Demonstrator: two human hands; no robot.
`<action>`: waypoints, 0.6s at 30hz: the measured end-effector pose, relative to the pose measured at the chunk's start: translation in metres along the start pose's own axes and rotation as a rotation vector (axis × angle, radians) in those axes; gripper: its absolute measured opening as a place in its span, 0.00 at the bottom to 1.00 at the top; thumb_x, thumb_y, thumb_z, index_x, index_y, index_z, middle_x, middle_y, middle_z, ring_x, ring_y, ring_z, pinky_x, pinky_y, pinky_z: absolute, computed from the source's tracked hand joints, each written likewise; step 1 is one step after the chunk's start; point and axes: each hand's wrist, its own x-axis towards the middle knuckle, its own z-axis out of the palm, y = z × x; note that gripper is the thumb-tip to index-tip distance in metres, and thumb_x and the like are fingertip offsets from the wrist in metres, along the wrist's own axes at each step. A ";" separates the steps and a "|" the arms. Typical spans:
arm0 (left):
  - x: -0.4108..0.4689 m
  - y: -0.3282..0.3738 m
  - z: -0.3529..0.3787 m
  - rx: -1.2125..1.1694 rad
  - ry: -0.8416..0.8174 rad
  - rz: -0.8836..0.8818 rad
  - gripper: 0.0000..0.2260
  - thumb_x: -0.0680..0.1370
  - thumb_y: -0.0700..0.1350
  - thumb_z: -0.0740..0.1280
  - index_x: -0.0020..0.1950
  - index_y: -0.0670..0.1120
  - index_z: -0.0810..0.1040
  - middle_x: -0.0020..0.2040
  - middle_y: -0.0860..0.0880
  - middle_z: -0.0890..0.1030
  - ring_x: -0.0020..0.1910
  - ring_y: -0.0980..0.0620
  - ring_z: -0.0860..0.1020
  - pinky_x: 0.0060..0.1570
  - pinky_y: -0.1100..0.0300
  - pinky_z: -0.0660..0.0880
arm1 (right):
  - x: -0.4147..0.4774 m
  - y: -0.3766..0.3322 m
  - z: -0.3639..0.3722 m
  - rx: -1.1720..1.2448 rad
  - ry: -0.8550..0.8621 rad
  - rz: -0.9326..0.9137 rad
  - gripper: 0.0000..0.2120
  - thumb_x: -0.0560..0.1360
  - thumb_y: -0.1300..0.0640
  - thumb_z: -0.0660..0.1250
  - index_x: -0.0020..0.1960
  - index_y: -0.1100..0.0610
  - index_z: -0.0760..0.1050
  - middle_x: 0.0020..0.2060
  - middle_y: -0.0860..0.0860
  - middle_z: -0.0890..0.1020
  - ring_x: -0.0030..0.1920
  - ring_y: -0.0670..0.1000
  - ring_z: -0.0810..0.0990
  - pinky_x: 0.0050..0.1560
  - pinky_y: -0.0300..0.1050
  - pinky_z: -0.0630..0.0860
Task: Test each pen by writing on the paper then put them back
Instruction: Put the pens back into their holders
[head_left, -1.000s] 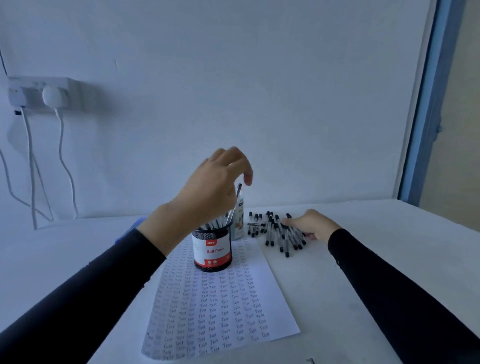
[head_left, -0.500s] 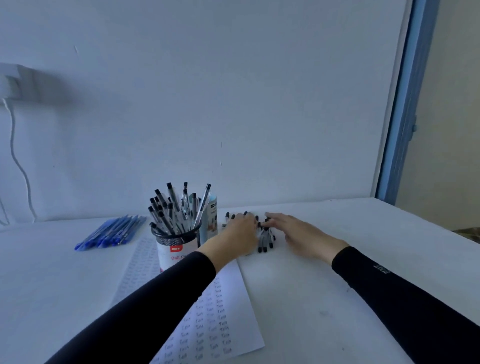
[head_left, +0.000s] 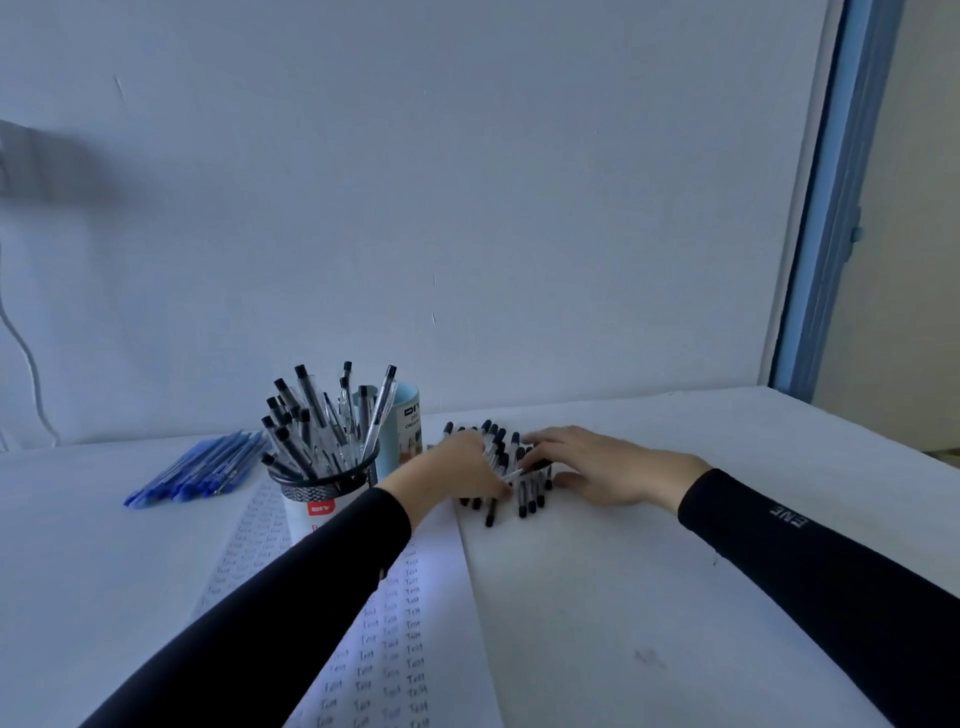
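A pile of black-capped clear pens (head_left: 524, 499) lies on the white table, right of the paper (head_left: 410, 613) filled with rows of "Test". My left hand (head_left: 457, 473) reaches over the paper onto the left side of the pile and pinches one clear pen (head_left: 522, 472) at its fingertips. From the right, my right hand (head_left: 597, 465) rests on the pile with its fingers stretched out flat. The black mesh pen cup (head_left: 324, 491) with a red and white label stands on the paper's far end, holding several black-capped pens; my left forearm hides its lower part.
A light blue organiser tub (head_left: 408, 423) stands right behind the cup. Several blue pens (head_left: 202, 470) lie in a bundle at the far left. A white wall closes the table's far side, with a cable (head_left: 31, 374) hanging at the left and a blue door frame (head_left: 831, 208) at the right.
My left hand came off the pen at the cup and dropped to the pile beside my right hand. It now pinches one pen there. The camera view shifted right.
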 end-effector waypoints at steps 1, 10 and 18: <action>0.000 0.000 -0.002 0.012 -0.037 -0.014 0.27 0.72 0.51 0.75 0.66 0.42 0.70 0.58 0.46 0.76 0.54 0.48 0.75 0.56 0.56 0.73 | -0.003 0.000 0.000 0.054 -0.021 0.007 0.20 0.81 0.62 0.60 0.70 0.48 0.70 0.71 0.43 0.69 0.72 0.46 0.65 0.71 0.47 0.63; -0.012 -0.005 -0.011 0.256 -0.151 -0.051 0.27 0.77 0.57 0.66 0.67 0.40 0.71 0.66 0.38 0.74 0.59 0.41 0.77 0.59 0.52 0.73 | -0.004 -0.009 0.003 0.090 -0.023 -0.001 0.20 0.81 0.58 0.61 0.73 0.52 0.68 0.69 0.49 0.70 0.69 0.50 0.69 0.70 0.49 0.65; -0.020 -0.002 -0.015 0.270 -0.206 -0.069 0.27 0.78 0.55 0.66 0.69 0.39 0.66 0.52 0.43 0.77 0.46 0.45 0.75 0.52 0.54 0.76 | -0.011 -0.019 -0.001 0.055 -0.006 0.040 0.17 0.82 0.52 0.61 0.70 0.51 0.70 0.66 0.47 0.72 0.66 0.49 0.72 0.67 0.46 0.66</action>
